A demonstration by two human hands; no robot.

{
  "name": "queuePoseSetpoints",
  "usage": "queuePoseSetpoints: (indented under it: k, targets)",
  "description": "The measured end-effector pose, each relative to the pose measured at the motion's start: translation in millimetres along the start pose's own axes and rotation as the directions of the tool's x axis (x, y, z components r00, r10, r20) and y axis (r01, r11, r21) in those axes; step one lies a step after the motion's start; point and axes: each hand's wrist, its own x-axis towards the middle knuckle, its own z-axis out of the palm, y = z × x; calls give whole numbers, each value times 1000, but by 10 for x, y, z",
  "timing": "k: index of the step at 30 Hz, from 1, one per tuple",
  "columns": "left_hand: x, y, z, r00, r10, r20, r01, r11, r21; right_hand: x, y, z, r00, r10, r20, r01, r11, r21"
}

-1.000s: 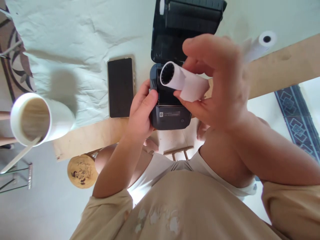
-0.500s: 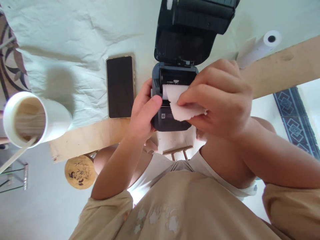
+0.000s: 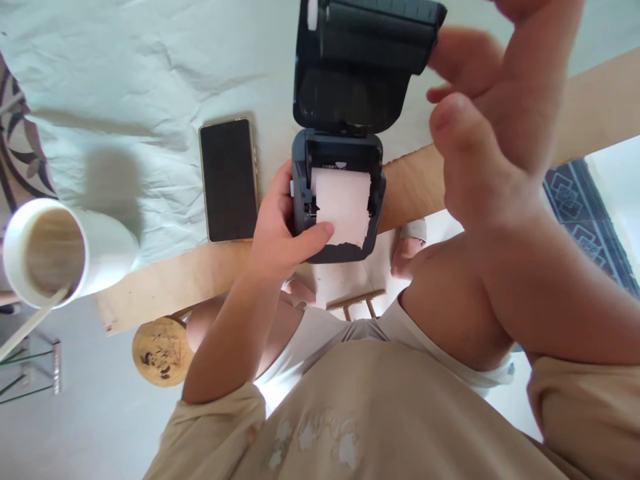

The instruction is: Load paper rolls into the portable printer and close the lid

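At table edge: small dark plastic printer (image 3: 336, 248), lid up, white paper roll (image 3: 341, 213) seated inside w/ torn end; label unreadable. Your left hand (image 3: 280, 233) grips its side; right hand (image 3: 493, 127) raised, fingers spread, empty. Phone (image 3: 229, 179) alongside.

matt plastic printer (image 3: 335, 167), torn white paper (image 3: 341, 207)

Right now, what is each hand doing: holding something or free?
Left hand: grips the side of the printer, thumb on the paper tail.
Right hand: raised, open, holding nothing.
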Motion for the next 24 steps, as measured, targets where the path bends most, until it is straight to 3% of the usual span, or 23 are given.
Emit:
queuePoseSetpoints:
  k: [2, 5, 7, 9, 13, 16, 21, 24]
  targets:
    - [7, -19, -9, 1000, -11, -10, 11, 1000, 14, 13, 17, 23, 991, -120, -65, 126, 988, 91]
    - [5, -24, -13, 999, -40, -30, 42, 998, 47, 29, 11, 60, 987, -106, -120, 126, 977, 173]
    - [-3, -6, -11, 998, -49, -43, 52, 996, 71, 23, -1, 85, 996, -75, -43, 81, 984, 157]
    - [-12, 16, -6, 999, -38, -38, 41, 997, 72, 2, -4, 112, 991, -83, 107, 70, 990, 122]
    - [-26, 34, 15, 999, -10, 35, 11, 1000, -25, -46, 2, 173, 925, -89, 369, 111, 993, -39]
    - [-28, 32, 53, 999, -17, 52, 22, 995, -99, -49, 5, 209, 912, -42, 409, 95, 989, -112]
    - [-22, 76, 121, 987, -136, -85, 127, 986, -106, -7, 22, 233, 913, -37, 407, 128, 972, -199]
    - [-18, 105, 138, 987, -151, -62, 140, 977, -158, -1, 50, 243, 921, -43, 387, 143, 962, -233]
